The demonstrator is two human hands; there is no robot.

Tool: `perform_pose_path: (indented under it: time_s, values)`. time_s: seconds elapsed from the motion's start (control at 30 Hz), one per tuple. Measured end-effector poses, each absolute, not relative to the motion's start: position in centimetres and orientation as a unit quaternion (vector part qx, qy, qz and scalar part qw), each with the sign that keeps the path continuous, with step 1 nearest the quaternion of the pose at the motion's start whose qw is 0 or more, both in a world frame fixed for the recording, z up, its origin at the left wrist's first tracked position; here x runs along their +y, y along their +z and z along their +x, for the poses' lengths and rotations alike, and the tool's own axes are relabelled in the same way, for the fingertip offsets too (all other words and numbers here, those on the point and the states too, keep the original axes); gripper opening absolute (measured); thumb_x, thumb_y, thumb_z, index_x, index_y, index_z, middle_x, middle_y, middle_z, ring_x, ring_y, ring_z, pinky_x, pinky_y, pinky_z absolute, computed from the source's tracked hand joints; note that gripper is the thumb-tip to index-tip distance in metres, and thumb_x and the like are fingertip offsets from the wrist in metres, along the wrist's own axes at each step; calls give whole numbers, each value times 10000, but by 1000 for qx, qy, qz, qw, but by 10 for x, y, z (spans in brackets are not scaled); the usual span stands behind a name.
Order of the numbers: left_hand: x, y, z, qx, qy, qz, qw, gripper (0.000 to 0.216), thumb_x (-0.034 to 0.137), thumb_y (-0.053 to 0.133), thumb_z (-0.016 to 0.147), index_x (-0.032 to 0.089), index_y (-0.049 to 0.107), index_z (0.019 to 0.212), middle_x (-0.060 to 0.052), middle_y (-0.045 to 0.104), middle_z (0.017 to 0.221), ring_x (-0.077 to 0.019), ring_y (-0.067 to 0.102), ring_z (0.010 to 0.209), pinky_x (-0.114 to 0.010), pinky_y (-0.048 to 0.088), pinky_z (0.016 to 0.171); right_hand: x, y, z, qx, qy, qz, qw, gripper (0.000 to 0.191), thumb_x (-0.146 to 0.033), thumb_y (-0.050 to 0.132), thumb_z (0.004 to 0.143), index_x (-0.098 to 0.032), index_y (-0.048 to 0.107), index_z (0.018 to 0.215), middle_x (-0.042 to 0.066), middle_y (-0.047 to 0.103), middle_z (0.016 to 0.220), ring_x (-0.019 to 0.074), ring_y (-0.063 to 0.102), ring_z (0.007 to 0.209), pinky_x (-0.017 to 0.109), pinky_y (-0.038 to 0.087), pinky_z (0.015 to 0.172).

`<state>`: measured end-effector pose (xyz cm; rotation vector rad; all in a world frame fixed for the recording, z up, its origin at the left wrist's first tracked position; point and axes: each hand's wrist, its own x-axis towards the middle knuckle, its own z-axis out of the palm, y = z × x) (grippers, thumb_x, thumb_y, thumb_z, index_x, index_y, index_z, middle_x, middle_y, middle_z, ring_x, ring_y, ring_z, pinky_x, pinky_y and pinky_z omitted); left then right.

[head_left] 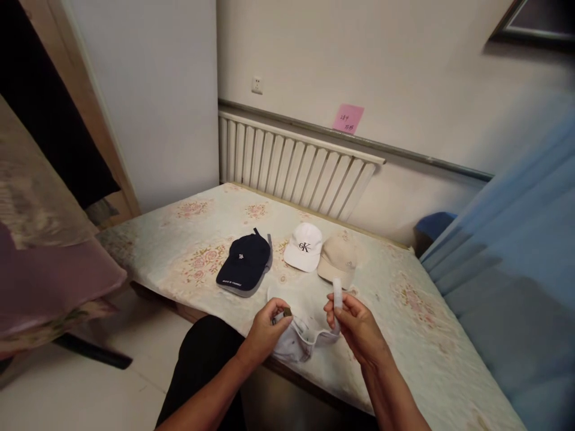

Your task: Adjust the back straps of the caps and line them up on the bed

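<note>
A white cap (pixel 291 350) lies at the near edge of the floral-covered surface, its back facing me. My left hand (pixel 268 326) is closed on one side of its back opening, where a small brown-gold metal buckle (pixel 287 312) shows between thumb and finger. Between the thumb and fingers of my right hand (pixel 357 323) is the cap's white strap (pixel 337 290), its free end pointing up. The strap and buckle are apart. Beyond my hands sit a white cap with black "CK" letters (pixel 303 246), a beige cap (pixel 338 260) and a dark navy cap (pixel 245 263).
The caps rest on a pale flowered cover (pixel 179 239). Behind it stand a white radiator (pixel 291 164) and a wall with a pink note (pixel 348 118). A blue curtain (pixel 507 257) hangs at the right. Clothes (pixel 40 239) hang at the left, and my black-clad knee (pixel 206 353) is below.
</note>
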<state>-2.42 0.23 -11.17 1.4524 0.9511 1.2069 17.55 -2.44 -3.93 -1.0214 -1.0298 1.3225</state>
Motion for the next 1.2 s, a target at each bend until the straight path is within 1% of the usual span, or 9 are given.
perform_pose_path:
  time_s: [0.07,0.17,0.37,0.47,0.57,0.67,0.8,1.07,1.2]
  values:
    - [-1,-111,-28,389,488,600,501,140,190,572,735,184,542,871,2,567,806,-147,530,797,-259,395,751,-26,-38,165,-452,566,-432,536,193,-302,620,764,-166,600,900,-14,613,647,70,471,449,206,322,438]
    - [-6,-107,-34,381,483,585,528,139,195,590,727,179,545,858,-10,585,818,-154,543,813,-265,400,766,-26,-42,152,-479,573,-455,485,176,-340,559,805,-165,576,809,-39,565,542,46,368,352,200,232,381]
    - [-12,-106,-49,369,493,521,591,159,250,621,740,179,556,867,-37,641,876,-168,570,857,-272,404,783,-21,-52,135,-514,607,-471,381,198,-342,603,734,-155,569,681,-37,550,486,55,393,366,206,256,407]
    - [-15,-109,-55,357,494,489,624,170,252,622,746,178,570,889,-46,656,914,-167,575,862,-268,403,778,-16,-56,126,-494,626,-473,375,185,-332,633,676,-160,569,702,-36,571,535,34,326,346,203,171,375]
    - [-16,-112,-59,341,494,468,649,163,224,606,752,181,576,907,-29,651,904,-147,572,809,-250,402,736,-12,-63,118,-478,632,-487,367,179,-325,625,657,-165,558,697,-65,506,469,25,252,324,212,96,370]
    - [-16,-118,-60,319,499,445,672,168,191,597,743,183,581,910,2,627,810,-122,553,728,-230,391,685,-12,-72,114,-476,622,-512,352,179,-335,609,670,-168,546,672,-89,426,413,28,231,328,211,91,371]
    - [-16,-123,-58,286,502,399,712,176,177,610,728,172,588,903,8,607,760,-112,540,679,-220,379,648,-14,-80,111,-470,626,-515,349,216,-365,617,673,-169,532,642,-93,400,402,30,230,337,211,97,375]
    - [-19,-129,-55,236,523,325,751,207,207,657,724,150,607,917,-54,651,879,-157,583,803,-273,398,778,-17,-82,108,-421,693,-460,361,327,-420,679,623,-178,466,567,-93,387,402,24,198,338,220,94,384]
    - [-18,-133,-54,230,524,308,760,220,217,678,709,155,610,909,-64,654,931,-169,592,829,-288,401,793,-18,-84,106,-409,705,-456,357,305,-387,679,625,-179,463,568,-93,383,397,25,200,333,226,96,389]
